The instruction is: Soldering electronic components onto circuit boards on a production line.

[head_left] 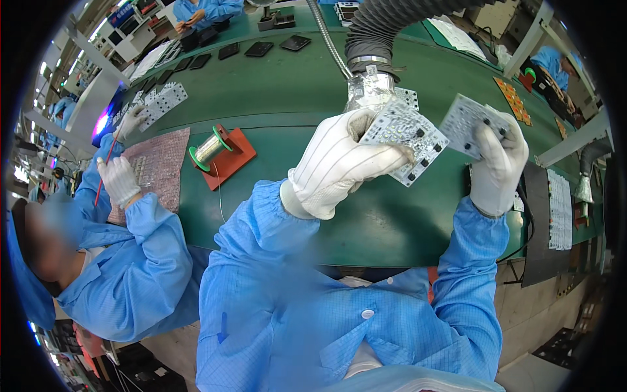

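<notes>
My left hand [349, 160], in a white striped glove, pinches a white circuit board [406, 142] between thumb and fingers. Small black parts line that board's right edge. My right hand [499, 163], gloved too, grips a second circuit board [467, 127], greyish white with a few black parts. The two boards are held up side by side above the green bench, their near corners close together. Behind the left board, part of another white board [408, 98] shows beside the foil-wrapped duct end [372, 91].
A solder wire spool [210, 151] on a red stand [235, 160] sits left on the green bench [287, 85]. A co-worker's gloved hands [119, 179] work over bubble wrap [157, 163] at left. Black trays [259, 49] line the back; orange boards [511, 100] lie right.
</notes>
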Demonstrator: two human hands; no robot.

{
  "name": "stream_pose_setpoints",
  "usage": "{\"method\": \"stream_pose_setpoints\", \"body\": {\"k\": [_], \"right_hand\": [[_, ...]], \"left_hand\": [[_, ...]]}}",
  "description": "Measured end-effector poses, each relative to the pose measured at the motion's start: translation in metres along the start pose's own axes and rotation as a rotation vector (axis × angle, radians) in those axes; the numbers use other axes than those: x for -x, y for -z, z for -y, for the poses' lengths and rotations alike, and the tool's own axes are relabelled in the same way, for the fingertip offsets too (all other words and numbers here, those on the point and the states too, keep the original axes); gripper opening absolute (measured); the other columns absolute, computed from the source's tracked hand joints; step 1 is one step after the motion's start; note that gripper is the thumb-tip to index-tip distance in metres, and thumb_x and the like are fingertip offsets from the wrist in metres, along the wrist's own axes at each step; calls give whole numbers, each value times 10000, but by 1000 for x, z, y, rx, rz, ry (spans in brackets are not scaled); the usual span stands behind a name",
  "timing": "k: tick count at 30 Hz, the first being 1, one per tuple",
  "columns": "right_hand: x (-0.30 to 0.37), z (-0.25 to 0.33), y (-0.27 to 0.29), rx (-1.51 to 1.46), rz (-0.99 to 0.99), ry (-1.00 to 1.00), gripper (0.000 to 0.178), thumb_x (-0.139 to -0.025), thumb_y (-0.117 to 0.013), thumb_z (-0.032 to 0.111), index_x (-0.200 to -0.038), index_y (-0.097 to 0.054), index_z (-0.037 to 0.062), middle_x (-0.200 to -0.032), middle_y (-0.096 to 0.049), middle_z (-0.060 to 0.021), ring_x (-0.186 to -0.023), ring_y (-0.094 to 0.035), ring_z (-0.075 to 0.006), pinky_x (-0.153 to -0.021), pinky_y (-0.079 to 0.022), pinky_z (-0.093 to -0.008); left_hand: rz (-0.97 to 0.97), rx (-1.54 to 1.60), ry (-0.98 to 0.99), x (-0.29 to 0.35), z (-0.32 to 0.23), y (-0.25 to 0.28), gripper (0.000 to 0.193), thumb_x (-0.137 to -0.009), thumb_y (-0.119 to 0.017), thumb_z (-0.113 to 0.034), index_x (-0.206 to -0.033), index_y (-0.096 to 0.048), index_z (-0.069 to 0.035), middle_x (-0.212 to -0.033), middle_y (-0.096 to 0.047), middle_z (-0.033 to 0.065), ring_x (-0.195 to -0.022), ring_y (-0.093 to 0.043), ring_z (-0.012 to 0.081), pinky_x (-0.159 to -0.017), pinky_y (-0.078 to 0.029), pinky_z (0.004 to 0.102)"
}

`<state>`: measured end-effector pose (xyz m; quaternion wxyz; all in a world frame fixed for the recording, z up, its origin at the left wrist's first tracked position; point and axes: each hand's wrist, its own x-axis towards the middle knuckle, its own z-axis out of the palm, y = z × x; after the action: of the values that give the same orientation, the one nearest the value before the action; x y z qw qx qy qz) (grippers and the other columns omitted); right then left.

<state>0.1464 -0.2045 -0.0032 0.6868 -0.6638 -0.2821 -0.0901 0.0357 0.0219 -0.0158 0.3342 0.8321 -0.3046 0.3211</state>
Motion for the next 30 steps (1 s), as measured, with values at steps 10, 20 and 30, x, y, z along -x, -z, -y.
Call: {"method": "stream_pose_setpoints", "body": {"k": [10,20,30], "right_hand": [[-3,-16,-15,36,89,-68,199,-789,-584,28,-975,-585,-44,-844,-602,-35,-730,-533,-77,-657,-420,-214],[3,-10,-28,72,72,51,154,-771,-649,93,-853,-594,-25,-748,-581,-11,-683,-510,-76,-642,-420,-229],[5,-8,-35,19,-39,-2,217,-862,-599,105,-1003,-596,-61,-876,-628,-59,-757,-589,-102,-691,-487,-243]], "left_hand": [[-59,-19,61,19,22,7,199,-800,-590,-93,-978,-679,-87,-851,-543,97,-599,-485,179,-518,-359,280],[-105,-48,58,22,25,11,400,-645,-609,-22,-1029,-663,-118,-963,-631,142,-831,-608,344,-712,-515,361],[-127,-32,114,20,25,9,434,-579,-608,20,-990,-664,-108,-968,-627,149,-814,-607,342,-694,-511,358]]}}
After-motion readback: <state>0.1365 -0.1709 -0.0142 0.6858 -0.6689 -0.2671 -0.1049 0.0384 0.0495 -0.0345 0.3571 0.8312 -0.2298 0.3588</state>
